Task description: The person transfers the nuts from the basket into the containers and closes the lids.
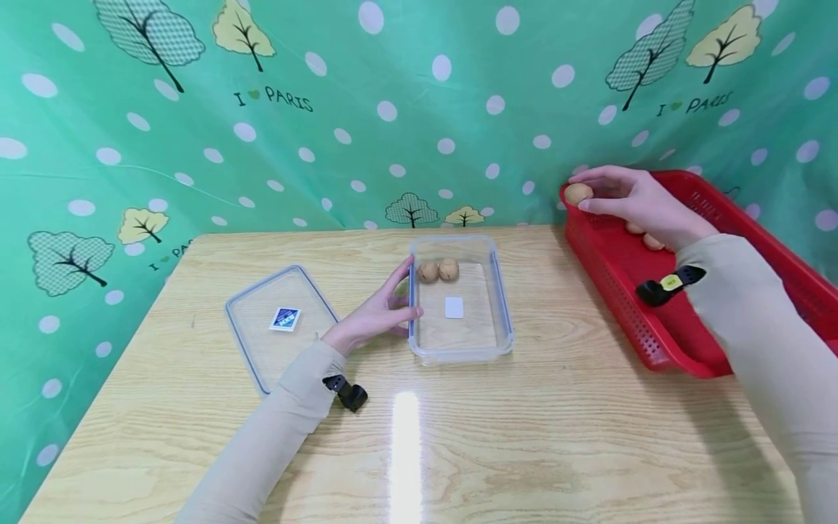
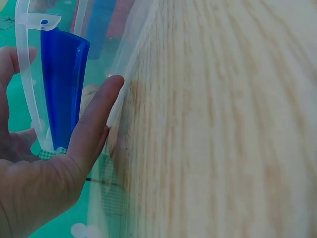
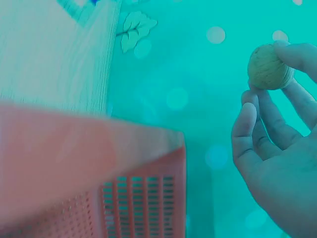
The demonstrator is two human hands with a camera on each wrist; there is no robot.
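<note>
In the head view my right hand [image 1: 628,196] is raised over the far left corner of the red plastic basket [image 1: 605,291], pinching a walnut [image 1: 577,193] between thumb and fingertips. The right wrist view has this walnut [image 3: 270,68] held beyond the basket's rim. A clear plastic box [image 1: 461,354] stands uncovered mid-table, with two walnuts [image 1: 439,271] side by side near its back left corner. My left hand [image 1: 376,309] rests on the box's left side, fingers spread and fairly straight; the left wrist view shows them beside a blue latch [image 2: 62,89].
The box's clear lid [image 1: 255,349], with a small blue-and-white label [image 1: 285,319], lies left of the box, partly under my left forearm. More walnuts [image 1: 651,241] lie in the basket, partly hidden by my right wrist. A green patterned cloth [image 1: 419,109] hangs behind the wooden table [image 1: 524,437].
</note>
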